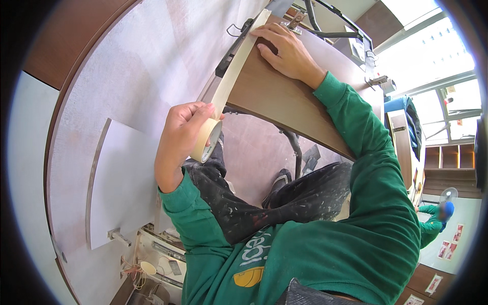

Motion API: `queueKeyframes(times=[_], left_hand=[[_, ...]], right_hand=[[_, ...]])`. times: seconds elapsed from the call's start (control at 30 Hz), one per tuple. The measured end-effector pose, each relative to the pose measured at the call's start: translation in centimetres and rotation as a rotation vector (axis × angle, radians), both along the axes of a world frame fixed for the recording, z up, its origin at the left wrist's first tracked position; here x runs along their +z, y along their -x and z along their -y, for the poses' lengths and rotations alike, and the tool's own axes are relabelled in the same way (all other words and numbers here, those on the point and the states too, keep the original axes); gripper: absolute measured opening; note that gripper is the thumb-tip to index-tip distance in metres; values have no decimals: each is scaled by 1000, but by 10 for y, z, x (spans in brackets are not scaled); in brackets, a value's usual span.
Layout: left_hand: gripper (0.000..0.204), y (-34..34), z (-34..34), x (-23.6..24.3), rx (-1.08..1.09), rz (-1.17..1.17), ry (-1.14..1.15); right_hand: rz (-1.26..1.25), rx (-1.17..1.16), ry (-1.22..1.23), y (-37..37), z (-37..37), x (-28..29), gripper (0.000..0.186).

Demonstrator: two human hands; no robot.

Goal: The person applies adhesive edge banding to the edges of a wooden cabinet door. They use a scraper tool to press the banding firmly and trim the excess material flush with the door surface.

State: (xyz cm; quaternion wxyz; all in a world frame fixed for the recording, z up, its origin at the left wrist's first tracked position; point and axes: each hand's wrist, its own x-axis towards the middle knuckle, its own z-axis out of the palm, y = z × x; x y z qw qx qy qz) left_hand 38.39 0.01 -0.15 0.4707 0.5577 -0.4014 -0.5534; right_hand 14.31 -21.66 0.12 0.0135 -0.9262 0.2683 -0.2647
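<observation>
A cream roll of masking tape [207,141] is gripped between the thumb and fingers of my left hand [179,133]. From it a strip of tape [237,63] runs taut up and away along the left edge of a brown cabinet door panel [284,94]. My right hand [291,53] lies on the panel near its far left corner, fingers stretched out and fingertips on the tape strip. A metal hinge [296,21] is fixed beside that hand, and another hinge [377,80] sits farther right on the panel.
A white panel with a hinge [122,183] stands to the left against a large pale board [117,66]. Drawer rails and cables [147,267] lie at lower left. A black frame [292,145] shows beneath the door panel. Another person in green [432,223] is at far right.
</observation>
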Motion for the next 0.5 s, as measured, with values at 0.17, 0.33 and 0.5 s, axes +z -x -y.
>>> queueKeyframes(times=[0.17,0.33,0.5], left_hand=[[33,4,-3,6,11,-42,77],[32,16,-2,19,11,-132,175],[31,19,-2,21,20,-123,134]], right_hand=[[8,-56,18,-4,1,-4,43],[-4,-66,85,-1,7,-9,47],[13,-46,56,-2,7,-9,49]])
